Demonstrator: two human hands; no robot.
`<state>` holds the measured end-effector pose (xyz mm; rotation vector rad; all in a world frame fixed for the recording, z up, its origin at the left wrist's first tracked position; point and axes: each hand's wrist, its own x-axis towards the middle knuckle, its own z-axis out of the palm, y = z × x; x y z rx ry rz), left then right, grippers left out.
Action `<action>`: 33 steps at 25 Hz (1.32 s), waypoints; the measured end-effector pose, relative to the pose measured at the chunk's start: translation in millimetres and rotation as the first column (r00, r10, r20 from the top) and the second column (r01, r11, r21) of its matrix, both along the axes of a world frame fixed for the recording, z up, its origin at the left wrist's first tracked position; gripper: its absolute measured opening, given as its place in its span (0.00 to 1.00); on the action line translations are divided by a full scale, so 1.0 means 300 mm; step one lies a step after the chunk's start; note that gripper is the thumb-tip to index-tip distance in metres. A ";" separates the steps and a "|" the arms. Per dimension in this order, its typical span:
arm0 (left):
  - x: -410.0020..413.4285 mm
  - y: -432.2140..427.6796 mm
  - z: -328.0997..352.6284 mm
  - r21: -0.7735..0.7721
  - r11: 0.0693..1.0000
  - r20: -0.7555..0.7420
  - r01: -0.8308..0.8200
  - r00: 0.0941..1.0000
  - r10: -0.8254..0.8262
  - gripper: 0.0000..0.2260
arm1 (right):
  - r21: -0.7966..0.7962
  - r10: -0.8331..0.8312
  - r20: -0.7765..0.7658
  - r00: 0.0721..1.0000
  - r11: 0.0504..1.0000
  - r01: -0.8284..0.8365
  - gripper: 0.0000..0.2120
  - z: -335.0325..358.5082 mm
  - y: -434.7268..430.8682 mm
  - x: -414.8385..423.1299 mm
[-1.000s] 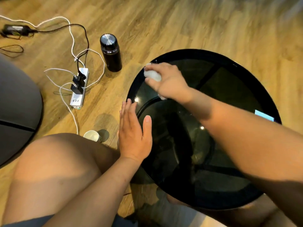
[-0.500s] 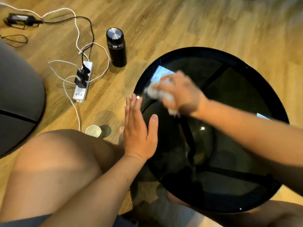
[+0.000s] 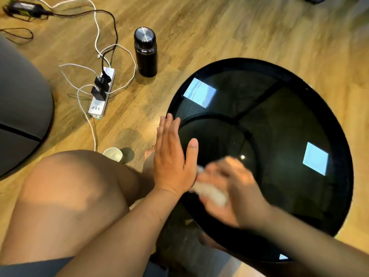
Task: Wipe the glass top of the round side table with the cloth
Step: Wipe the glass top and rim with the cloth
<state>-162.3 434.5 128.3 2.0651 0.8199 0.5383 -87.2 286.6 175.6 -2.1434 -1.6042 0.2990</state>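
The round side table (image 3: 299, 120) with its dark glass top fills the right of the view, standing on a wood floor (image 3: 209, 27). At the table's near-left edge the left hand (image 3: 171, 156) lies flat, fingers straight, grasping nothing. Just beside it on the glass, the right hand (image 3: 229, 186) — blurred — is clenched around the white cloth (image 3: 211, 193). Beyond the table's far-left rim stands a black flask (image 3: 145, 51) — upright.

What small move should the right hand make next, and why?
Probably sweep the cloth away from the body, toward the far right of the glass top. The right hand, blurred with motion, presses the cloth at the near left edge, beside the flat left hand bracing the rim, so that far side looks like the stretch left to cover.
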 end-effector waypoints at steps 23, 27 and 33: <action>0.005 -0.014 0.033 0.408 0.834 -0.384 0.371 0.899 -0.211 0.30 | -0.174 0.238 0.115 0.964 0.961 -0.216 0.17 0.051 -0.277 -0.096; 0.009 -0.009 0.029 0.351 0.887 -0.308 0.299 0.932 -0.192 0.29 | -0.102 0.088 0.311 0.946 0.993 -0.059 0.19 0.011 -0.147 0.299; 0.012 -0.003 0.026 0.318 0.915 -0.246 0.250 0.953 -0.176 0.28 | -0.205 -0.520 0.452 0.725 0.730 0.652 0.26 -0.012 0.195 0.964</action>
